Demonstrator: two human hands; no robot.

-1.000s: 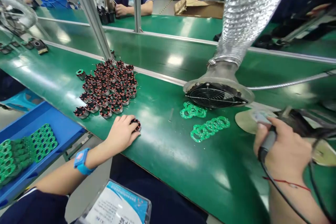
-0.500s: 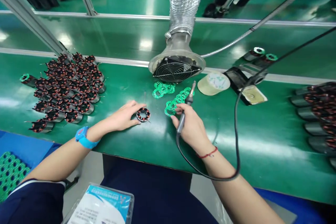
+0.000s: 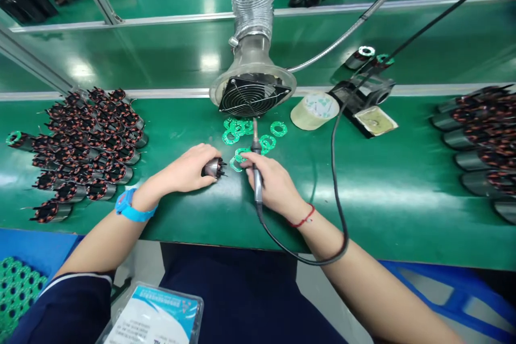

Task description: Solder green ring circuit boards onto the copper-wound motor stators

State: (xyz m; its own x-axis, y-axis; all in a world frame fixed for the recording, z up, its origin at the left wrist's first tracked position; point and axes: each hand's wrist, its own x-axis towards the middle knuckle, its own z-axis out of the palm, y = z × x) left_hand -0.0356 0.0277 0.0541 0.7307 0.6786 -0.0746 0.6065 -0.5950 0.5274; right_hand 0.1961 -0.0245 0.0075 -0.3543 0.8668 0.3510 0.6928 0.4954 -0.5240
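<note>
My left hand (image 3: 188, 170) is closed around a motor stator (image 3: 212, 168), a grey steel cylinder tilted on its side with its dark pins towards the right. In my right hand (image 3: 277, 185) is a soldering iron (image 3: 257, 181), its tip towards the fan hood. The thumb and fingertips of that hand reach over green ring-shaped circuit boards (image 3: 268, 143); whether they grip one of them is hidden. A single ring board (image 3: 278, 128) lies apart, and a small heap of ring boards (image 3: 237, 128) sits just below the hood.
A fan hood (image 3: 252, 98) hangs on a foil duct. Stators (image 3: 88, 145) crowd the left, and more stators (image 3: 479, 145) lie at the right edge. A pale roll (image 3: 315, 111) stands beside an iron stand with a sponge tray (image 3: 376, 120). The iron's cable (image 3: 336, 183) loops over my right forearm.
The stator in my left hand has tipped from its copper-wound end facing up onto its side. My right hand has come closer to it, and the ring boards lie more spread out.
</note>
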